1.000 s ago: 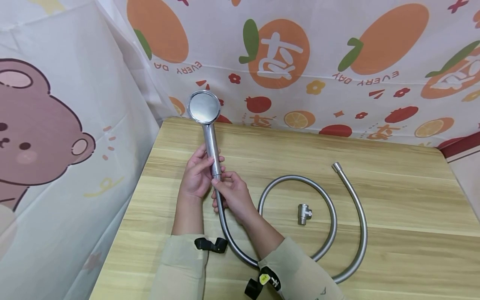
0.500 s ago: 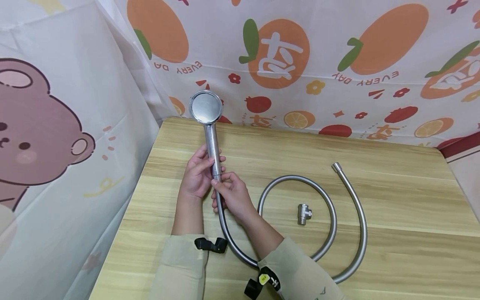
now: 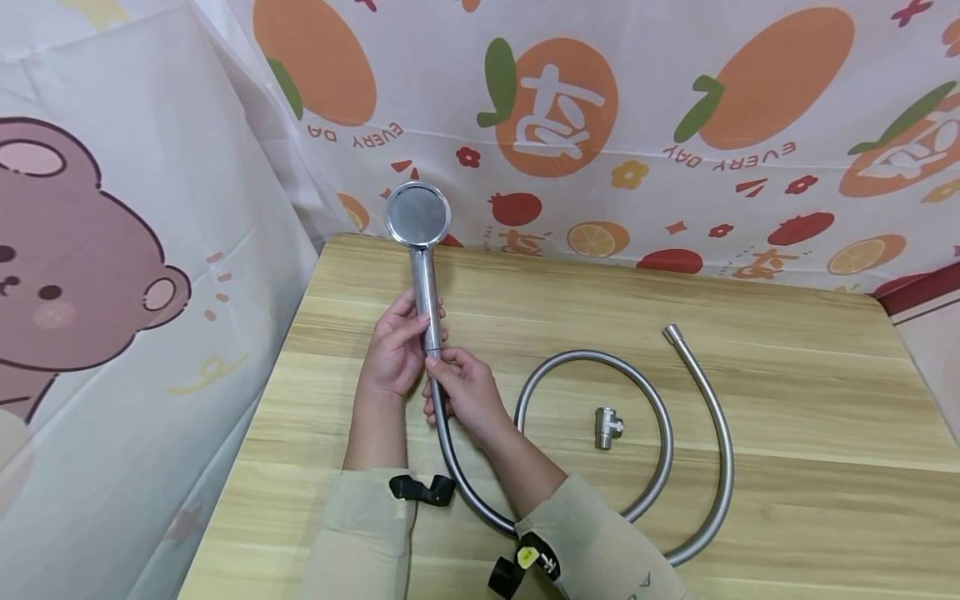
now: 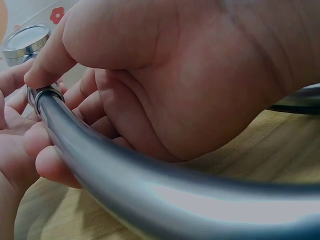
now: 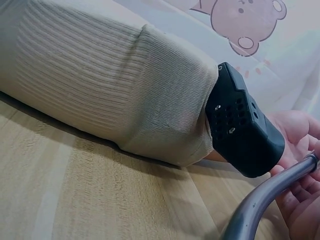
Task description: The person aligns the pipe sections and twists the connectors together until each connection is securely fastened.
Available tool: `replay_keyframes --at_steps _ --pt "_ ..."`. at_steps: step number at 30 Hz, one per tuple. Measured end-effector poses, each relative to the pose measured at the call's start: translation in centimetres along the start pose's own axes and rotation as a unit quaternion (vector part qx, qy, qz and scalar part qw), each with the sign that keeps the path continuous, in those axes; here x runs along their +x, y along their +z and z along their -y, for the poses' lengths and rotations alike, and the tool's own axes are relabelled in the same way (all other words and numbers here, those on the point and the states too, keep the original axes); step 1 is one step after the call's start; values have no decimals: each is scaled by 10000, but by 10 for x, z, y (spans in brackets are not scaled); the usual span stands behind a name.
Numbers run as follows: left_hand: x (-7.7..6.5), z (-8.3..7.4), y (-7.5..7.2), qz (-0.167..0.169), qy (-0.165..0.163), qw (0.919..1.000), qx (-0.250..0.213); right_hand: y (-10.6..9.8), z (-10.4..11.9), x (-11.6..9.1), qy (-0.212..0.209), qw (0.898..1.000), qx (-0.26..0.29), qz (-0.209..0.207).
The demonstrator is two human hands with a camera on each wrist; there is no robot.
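A chrome shower head [image 3: 417, 214] stands above the wooden table [image 3: 787, 367], its round face toward me. My left hand [image 3: 392, 350] grips its handle [image 3: 424, 300] from the left. My right hand [image 3: 467, 393] pinches the hose nut [image 3: 433, 357] at the foot of the handle with thumb and fingers. In the left wrist view the right hand [image 4: 175, 75] holds the nut [image 4: 45, 93] where the silver hose [image 4: 150, 190] ends, and the left hand's fingers [image 4: 20, 135] sit behind it. The hose [image 3: 663, 433] curls in a loop on the table to the right.
A small chrome valve fitting [image 3: 607, 427] lies inside the hose loop. The hose's free end [image 3: 672, 334] points toward the back right. Printed curtains [image 3: 112, 275] close off the left and back. The right wrist view shows my left sleeve [image 5: 100, 85] and its black camera mount [image 5: 245, 135].
The shower head has drifted slightly to the right and its face has turned a little. Both hands keep their hold at the handle and nut.
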State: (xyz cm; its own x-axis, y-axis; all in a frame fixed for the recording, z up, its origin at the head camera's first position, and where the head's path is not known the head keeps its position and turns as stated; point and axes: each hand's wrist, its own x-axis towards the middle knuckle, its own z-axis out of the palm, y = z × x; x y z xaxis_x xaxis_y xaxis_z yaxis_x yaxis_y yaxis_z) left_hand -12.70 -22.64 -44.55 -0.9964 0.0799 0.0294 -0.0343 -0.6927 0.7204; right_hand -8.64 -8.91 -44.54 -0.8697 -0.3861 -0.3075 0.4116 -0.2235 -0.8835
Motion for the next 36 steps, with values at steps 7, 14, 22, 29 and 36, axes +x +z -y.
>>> replay_keyframes --at_steps 7,14,22,29,36 --pt "0 -2 1 14 -56 9999 -141 2 0 1 11 10000 34 4" --pt "1 -2 1 46 -30 9998 -199 1 0 2 28 10000 42 -64" --pt "-1 -3 2 -28 -150 9999 -76 0 -2 3 -72 10000 -54 16" --pt "-2 -2 1 -64 -135 9999 -70 0 -2 1 -59 10000 -49 23" --pt "-2 -1 1 -18 -63 9999 -110 2 0 0 65 9999 -11 -95"
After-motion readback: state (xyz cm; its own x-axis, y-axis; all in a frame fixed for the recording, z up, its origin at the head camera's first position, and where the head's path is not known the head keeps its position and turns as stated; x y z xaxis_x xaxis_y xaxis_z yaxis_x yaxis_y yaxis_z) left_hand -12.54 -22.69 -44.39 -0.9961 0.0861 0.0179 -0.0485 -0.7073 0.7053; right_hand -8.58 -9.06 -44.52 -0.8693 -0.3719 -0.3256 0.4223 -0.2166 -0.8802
